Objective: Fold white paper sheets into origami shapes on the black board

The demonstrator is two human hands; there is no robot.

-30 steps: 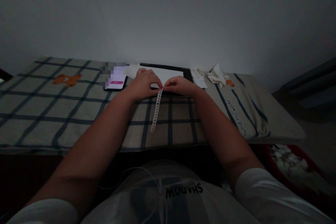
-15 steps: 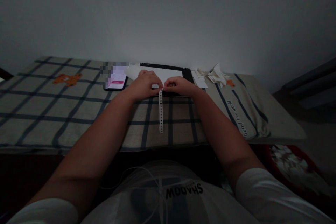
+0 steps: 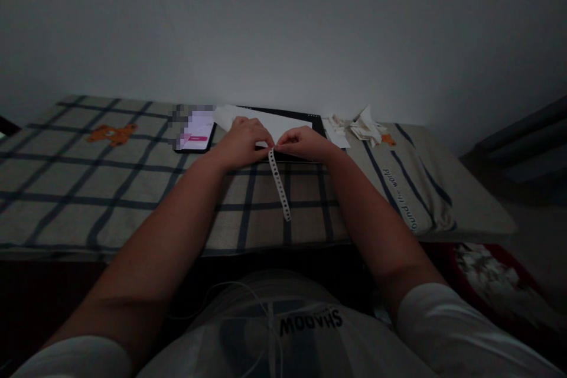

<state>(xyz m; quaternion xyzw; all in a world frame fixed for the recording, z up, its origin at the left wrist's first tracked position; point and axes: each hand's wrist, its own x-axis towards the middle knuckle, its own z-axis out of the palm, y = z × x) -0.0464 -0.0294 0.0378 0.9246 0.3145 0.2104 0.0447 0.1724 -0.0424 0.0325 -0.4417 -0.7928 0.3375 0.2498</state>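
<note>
A narrow white paper strip [image 3: 280, 184] with a row of dark holes or dots hangs from the fingertips, slanting down to the right over the checked cloth. My left hand [image 3: 245, 142] is closed in a pinch at the strip's top end. Close beside it, my right hand [image 3: 303, 143] also pinches there, its thumb and forefinger nearly meeting the left fingertips. Under and behind both hands lies a white paper sheet [image 3: 287, 123] on a flat black board or folder [image 3: 318, 124]. The exact contact between fingertips and strip is too small to make out.
A lit phone [image 3: 198, 137] lies left of the hands. Crumpled and torn paper [image 3: 367, 129] sits on the right. The checked cloth [image 3: 146, 207] covers the surface up to the wall. Below right stands a red container [image 3: 525, 271] with paper scraps in it.
The strip's lower end has swung to the right, from hanging straight to slanting. The white sheet has shifted slightly, covering more of the board's upper left edge. Both hands stay almost in place.
</note>
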